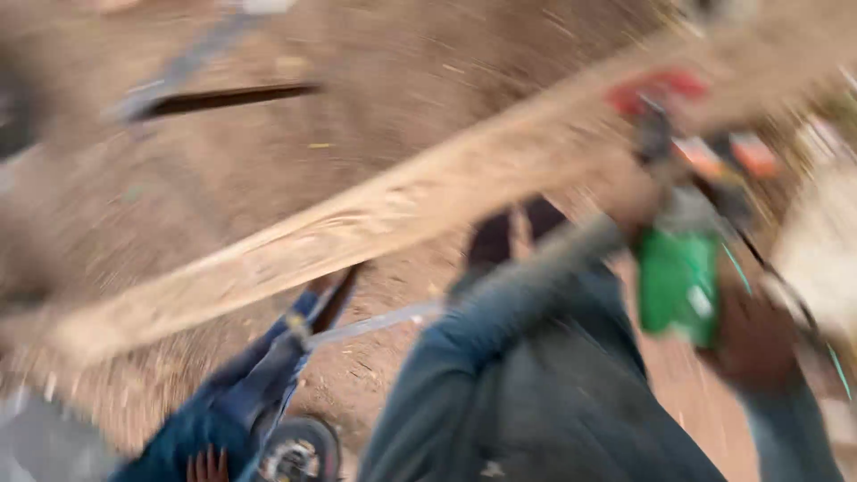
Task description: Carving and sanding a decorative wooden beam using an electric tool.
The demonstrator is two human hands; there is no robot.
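1. A long pale wooden plank (357, 223) runs slantwise across the view, from low on the left to high on the right, its grain smeared by motion blur.
2. A green and black power tool with red parts (678, 268) sits just below the plank's right end.
3. The right hand (759, 339) appears against the tool; blur hides how far it is closed.
4. The left hand (629, 192) lies near the plank; I cannot tell its grip.
5. Brown dirt ground (223, 170) scattered with wood chips lies underneath, outdoors.
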